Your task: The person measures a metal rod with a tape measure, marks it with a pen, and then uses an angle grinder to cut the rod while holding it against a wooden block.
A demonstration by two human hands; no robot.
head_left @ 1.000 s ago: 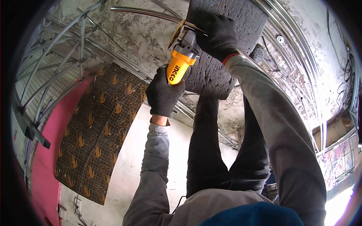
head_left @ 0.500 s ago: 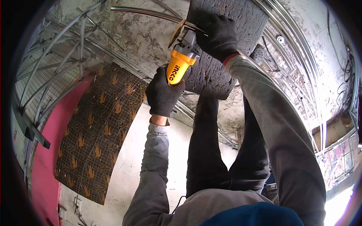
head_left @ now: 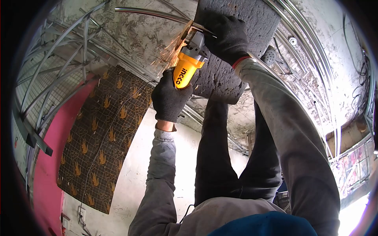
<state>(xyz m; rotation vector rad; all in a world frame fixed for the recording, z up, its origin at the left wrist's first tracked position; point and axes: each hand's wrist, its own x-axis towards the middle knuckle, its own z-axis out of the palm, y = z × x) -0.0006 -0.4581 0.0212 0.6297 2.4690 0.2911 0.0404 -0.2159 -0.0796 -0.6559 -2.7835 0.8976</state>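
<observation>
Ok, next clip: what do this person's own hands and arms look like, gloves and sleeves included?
The left hand and right hand wear dark knitted gloves; the right one has a red cuff edge. Both the left sleeve and right sleeve are long, grey and marked.

Stained floor [head_left: 138, 41], pink panel [head_left: 49, 165], dark patterned sheet [head_left: 100, 143], bright light [head_left: 354, 216] lower right.

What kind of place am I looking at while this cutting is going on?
Probably a metalworking shop or a similar work area. A yellow grinder is throwing sparks at a metal strip, and more long metal strips lie on the stained floor.
</observation>
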